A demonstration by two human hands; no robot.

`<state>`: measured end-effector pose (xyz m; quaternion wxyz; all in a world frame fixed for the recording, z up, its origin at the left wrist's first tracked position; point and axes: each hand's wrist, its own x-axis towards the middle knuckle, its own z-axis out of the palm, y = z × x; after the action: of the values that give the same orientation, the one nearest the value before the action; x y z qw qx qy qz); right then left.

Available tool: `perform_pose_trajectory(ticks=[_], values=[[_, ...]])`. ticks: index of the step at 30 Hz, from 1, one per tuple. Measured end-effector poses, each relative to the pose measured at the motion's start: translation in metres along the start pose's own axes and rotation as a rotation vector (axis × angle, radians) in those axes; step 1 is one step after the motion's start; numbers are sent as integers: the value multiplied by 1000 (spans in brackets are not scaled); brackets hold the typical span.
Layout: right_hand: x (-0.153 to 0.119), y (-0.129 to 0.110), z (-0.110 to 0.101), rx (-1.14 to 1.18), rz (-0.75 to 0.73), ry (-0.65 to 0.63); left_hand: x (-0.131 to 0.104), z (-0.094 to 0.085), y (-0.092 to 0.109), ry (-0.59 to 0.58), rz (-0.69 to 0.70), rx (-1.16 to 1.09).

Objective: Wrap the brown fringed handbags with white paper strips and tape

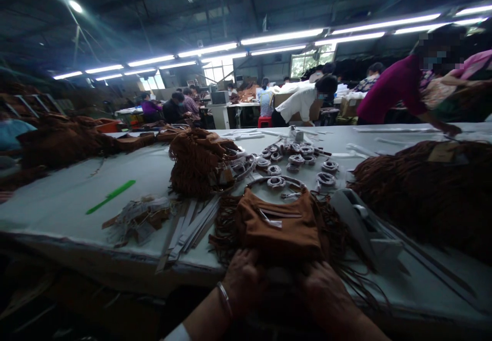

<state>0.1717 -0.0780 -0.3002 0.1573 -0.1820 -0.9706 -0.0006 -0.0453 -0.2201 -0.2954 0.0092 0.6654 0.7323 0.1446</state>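
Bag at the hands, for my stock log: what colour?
The bag is brown, best seen in the head view.

Passage available across the tabletop [54, 202], left of the green strip [111, 197]. Beyond the brown bag [280, 233], wrapped coils [295, 160] obstruct; tape dispenser [355, 218] obstructs its right.

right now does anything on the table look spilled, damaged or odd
Nothing looks clearly spilled or damaged. The heap of papery tags on the table, left of the brown bag, looks messy, its pieces jumbled together.
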Motion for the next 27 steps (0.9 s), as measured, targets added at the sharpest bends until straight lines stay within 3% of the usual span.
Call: perform_pose_trajectory(ticks=[4,9,17,22,27], values=[[-19,28,-8,-5,93,-77,-9,-17,-17,-12,-43,-22],[-42,50,-11,55,183,-146,-17,-18,-19,-35,-70,-55],[-66,70,-16,164,212,-42,-22,-28,-8,-81,-114,-79],[-40,35,-28,144,124,75,-17,-32,7,47,-101,-101],[3,-17,-2,92,53,-67,-1,-4,26,147,-28,-17]])
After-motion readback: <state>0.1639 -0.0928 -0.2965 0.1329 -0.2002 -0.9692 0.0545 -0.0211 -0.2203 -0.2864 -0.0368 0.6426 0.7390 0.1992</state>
